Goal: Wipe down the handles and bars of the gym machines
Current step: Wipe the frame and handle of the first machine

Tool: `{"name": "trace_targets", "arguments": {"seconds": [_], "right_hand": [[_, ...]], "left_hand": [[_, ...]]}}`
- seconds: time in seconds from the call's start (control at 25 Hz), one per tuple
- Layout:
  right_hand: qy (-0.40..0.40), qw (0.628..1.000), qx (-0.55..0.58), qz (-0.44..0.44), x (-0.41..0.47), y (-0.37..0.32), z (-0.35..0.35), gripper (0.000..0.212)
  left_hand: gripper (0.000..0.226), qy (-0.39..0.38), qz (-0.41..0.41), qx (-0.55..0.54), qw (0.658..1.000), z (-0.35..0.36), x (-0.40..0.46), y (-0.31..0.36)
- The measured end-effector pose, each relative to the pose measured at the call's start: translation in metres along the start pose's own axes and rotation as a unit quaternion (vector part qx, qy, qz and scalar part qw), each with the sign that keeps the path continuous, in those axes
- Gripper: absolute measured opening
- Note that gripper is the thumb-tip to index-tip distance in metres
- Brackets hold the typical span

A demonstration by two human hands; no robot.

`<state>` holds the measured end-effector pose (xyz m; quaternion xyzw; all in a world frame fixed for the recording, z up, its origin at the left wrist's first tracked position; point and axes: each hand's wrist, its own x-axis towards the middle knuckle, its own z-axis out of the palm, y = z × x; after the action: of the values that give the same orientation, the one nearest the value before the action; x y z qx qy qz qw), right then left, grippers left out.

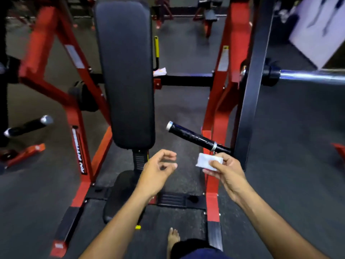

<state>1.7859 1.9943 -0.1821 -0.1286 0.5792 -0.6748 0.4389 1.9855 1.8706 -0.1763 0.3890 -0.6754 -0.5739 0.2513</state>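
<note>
Red steel frame (222, 101) towers beyond both hands, black back pad (125, 71) straight ahead of them. Next, the right handle (194, 137), just above the right hand (226, 172), and the left handle (28, 126), well off past the left. Right hand pinches a folded white wipe (205, 162); left hand (158, 172) hovers alongside, fingers loosely curled, holding nothing. No wipe on metal yet, so both handles look still to do.
</note>
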Motion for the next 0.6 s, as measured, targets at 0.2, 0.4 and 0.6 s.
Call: {"name": "trace_targets", "arguments": {"seconds": [0.2,0.4,0.6], "right_hand": [[0.257,0.923,-0.228,-0.170,0.036,0.017,0.005,0.016],[0.304,0.884,-0.291,-0.201,0.066,0.016,0.022,0.009],[0.296,0.841,-0.412,-0.189,0.087,0.039,0.034,0.012]], "left_hand": [[0.029,-0.059,0.076,0.188,0.978,-0.055,0.087,0.010],[0.053,-0.138,0.155,0.312,0.927,-0.055,0.153,0.018],[0.052,-0.184,0.222,0.411,0.865,-0.057,0.177,0.014]]}}
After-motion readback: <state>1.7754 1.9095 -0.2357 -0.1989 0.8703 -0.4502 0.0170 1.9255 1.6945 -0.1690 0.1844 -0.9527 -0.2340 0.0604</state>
